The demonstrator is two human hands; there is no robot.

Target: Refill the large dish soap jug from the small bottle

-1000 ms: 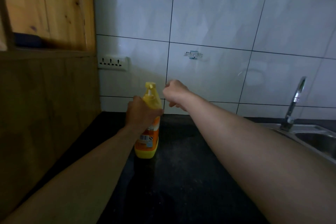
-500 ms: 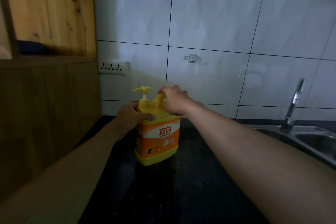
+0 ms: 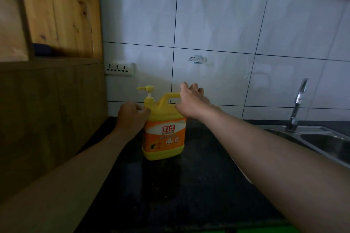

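Head view: a yellow jug [image 3: 163, 134] with an orange label stands upright on the dark counter [image 3: 198, 176], close to the tiled wall [image 3: 217, 24] and just right of a wooden cabinet [image 3: 47, 100]. Its pump [image 3: 146, 89] is on the neck, spout pointing left, and its handle [image 3: 167, 97] arches to the right of the pump.

The left hand [image 3: 130, 115] holds the jug at the foot of the neck. The thumb lies across the front and the fingers curl round behind, out of sight.

The right hand [image 3: 191, 104] is at the right end of the handle. Its fingers [image 3: 184, 87] are spread and raised above the bar rather than wrapped on it, and the thumb sits lower, by the jug's shoulder. Whether the palm touches the handle cannot be told.

A white socket strip [image 3: 119, 69] is on the wall above and left of the pump. A steel sink [image 3: 325, 142] with a tap [image 3: 298, 104] sits well apart at the right.
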